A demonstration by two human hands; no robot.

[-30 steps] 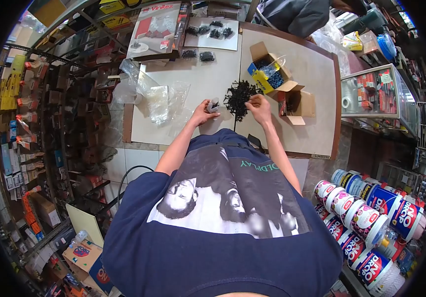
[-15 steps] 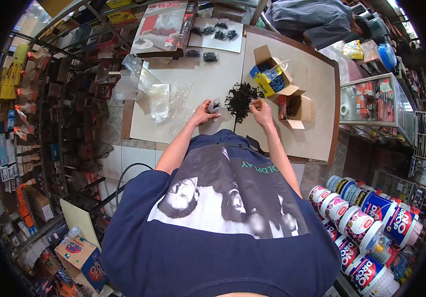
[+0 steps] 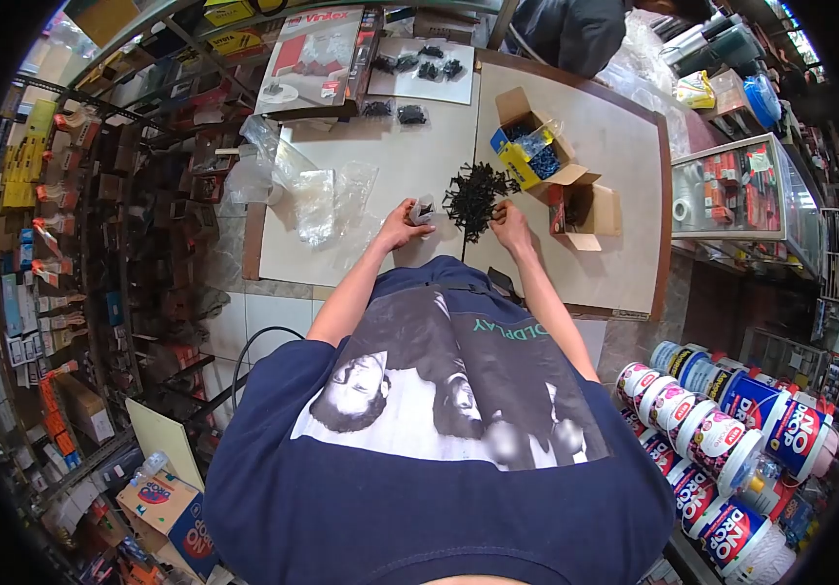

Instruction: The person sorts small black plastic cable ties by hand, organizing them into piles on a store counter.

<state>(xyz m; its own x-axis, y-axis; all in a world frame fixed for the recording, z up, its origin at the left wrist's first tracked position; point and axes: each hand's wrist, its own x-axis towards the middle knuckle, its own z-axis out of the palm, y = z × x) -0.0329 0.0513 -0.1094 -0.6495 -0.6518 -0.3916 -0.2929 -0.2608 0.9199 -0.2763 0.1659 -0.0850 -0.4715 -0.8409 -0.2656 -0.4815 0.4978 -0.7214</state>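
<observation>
A pile of small black screws (image 3: 474,195) lies on the table in front of me. My left hand (image 3: 400,228), just left of the pile, is closed around a small clear plastic bag (image 3: 423,210) with a few dark pieces inside. At the pile's right edge, my right hand (image 3: 512,230) has its fingers drawn together; whatever is between them is too small to make out. Right of the pile stand an open yellow-and-blue box (image 3: 519,168) holding dark screws and an open cardboard box (image 3: 595,216).
Clear plastic bags (image 3: 316,207) lie on the table's left side. Filled packets (image 3: 411,115) and a white board (image 3: 458,86) with more packets are at the back, beside a Vinilex box (image 3: 312,60). Another person (image 3: 567,34) is beyond the table. Paint tubs (image 3: 721,444) stand lower right.
My right hand has shifted slightly at the pile's edge. My left hand still holds the bag in nearly the same place. The person across the table has moved to the left and back.
</observation>
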